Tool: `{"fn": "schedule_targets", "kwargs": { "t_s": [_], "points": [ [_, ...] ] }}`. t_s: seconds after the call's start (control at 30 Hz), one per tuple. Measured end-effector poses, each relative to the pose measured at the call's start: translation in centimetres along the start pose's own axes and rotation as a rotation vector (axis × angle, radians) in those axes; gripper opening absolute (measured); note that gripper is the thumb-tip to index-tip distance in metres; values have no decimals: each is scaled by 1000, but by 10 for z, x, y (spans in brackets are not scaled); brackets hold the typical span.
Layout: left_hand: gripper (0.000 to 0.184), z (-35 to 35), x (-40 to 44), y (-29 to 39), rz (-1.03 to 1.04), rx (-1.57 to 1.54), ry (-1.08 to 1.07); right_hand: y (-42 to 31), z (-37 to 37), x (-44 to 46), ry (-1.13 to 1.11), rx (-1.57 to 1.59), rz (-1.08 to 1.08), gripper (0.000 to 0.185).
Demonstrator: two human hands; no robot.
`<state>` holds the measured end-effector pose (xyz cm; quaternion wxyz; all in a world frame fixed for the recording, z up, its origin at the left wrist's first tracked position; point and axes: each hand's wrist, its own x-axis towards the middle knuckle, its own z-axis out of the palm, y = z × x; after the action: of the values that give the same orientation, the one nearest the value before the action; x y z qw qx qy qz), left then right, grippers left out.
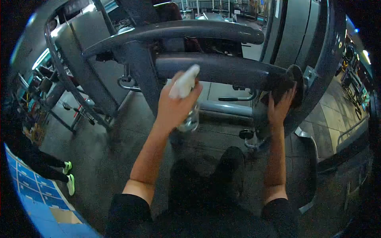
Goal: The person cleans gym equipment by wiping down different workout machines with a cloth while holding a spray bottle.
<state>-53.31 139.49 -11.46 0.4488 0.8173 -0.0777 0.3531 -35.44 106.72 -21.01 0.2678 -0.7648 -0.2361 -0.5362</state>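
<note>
A spray bottle with a white head (185, 82) and a clear body is held in my left hand (174, 104), whose fingers wrap round its neck. The bottle is in front of the thick dark grey tube (222, 68) of a gym machine. My right hand (281, 108) lies with fingers stretched out against a dark round part (295, 77) at the tube's right end. Whether a cloth is under that palm I cannot tell.
A curved grey bar (190, 31) runs above the tube. Below are a lighter crossbar (226, 108) and a black handle (234, 98). Upright machine frames stand at both sides. At the lower left a person's legs and bright shoes (70, 184) show beside blue panels (33, 180).
</note>
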Motion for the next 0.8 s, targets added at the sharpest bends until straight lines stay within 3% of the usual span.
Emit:
{"fn": "schedule_targets", "kwargs": {
  "t_s": [0.07,0.1,0.17,0.3,0.37,0.57,0.6,0.7,0.73,0.77,0.8],
  "points": [
    [44,-12,30,7,240,71,110,-2,3,-1,27,-81,-15,82],
    [44,-18,42,9,251,56,95,-7,3,-2,34,-103,-7,82],
    [45,-24,66,11,164,89,87,-7,4,-1,30,-111,5,78],
    [44,-45,83,-11,226,-1,277,-12,-9,6,11,-161,-113,78],
    [42,-57,85,-20,216,45,270,-14,-18,8,-111,-168,-62,77],
    [40,-66,106,-24,12,279,39,-4,-19,8,-184,-307,72,76],
    [39,-58,114,-52,302,237,199,-5,-23,9,-179,-313,72,76],
    [43,-92,103,-63,437,271,248,-9,-33,17,-221,-303,143,76],
    [40,-105,99,-63,213,254,212,-14,-40,20,-269,-294,186,74],
    [41,-116,103,-89,496,650,232,-19,-42,20,-317,-282,234,73],
    [44,-130,104,-101,511,689,266,-18,-42,17,-317,-279,242,73]
  ]
}}
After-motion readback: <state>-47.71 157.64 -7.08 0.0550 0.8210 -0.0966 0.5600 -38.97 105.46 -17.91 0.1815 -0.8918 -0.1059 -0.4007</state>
